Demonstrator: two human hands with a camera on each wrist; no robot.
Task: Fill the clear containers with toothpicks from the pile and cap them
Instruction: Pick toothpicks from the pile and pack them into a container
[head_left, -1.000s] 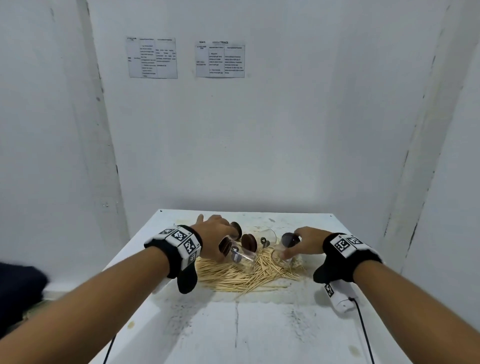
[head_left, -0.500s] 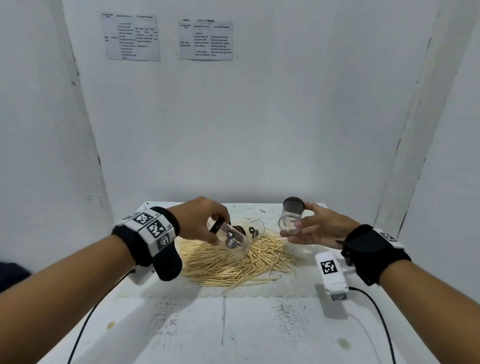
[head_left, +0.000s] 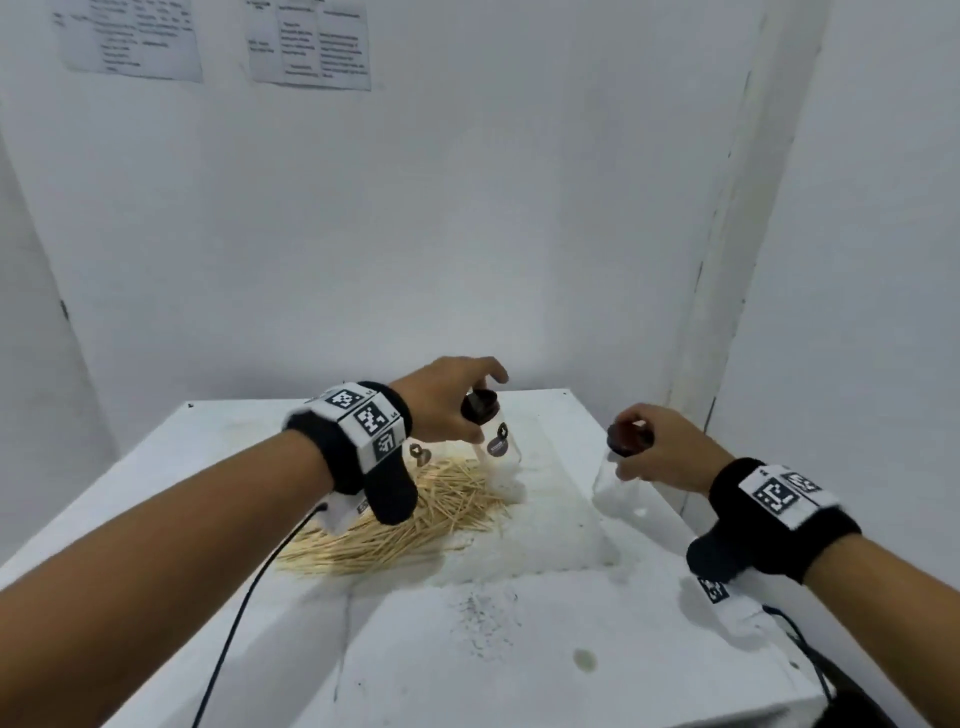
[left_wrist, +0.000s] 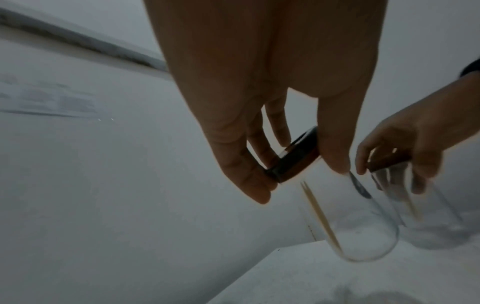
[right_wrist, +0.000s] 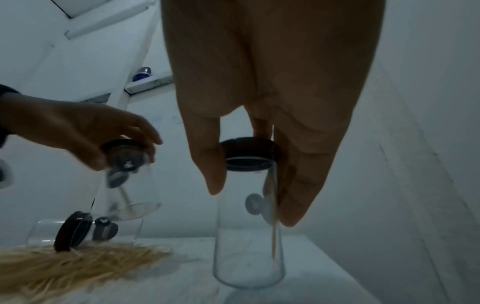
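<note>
The left hand (head_left: 441, 402) is gripping one capped container (head_left: 496, 441); the right hand (head_left: 662, 449) is gripping another container (right_wrist: 248, 236) (both by their dark caps).

A white table (head_left: 519, 649) bears a toothpick pile (head_left: 405, 525) and a toppled container (right_wrist: 85, 232).

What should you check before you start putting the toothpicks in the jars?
1. Left hand has a firm hold on the left jar: ok, its fingers pinch the dark cap.
2. Right hand holds the right jar: ok, gripped at its cap.
3. Caps off so toothpicks can go in: not ok, both are on.
4. Jars standing on the table: right jar ok; left jar not ok, tilted in the air.
5. Jars empty: not ok, each has about one toothpick.
6. Pile within reach: ok, it lies under the left wrist.
</note>
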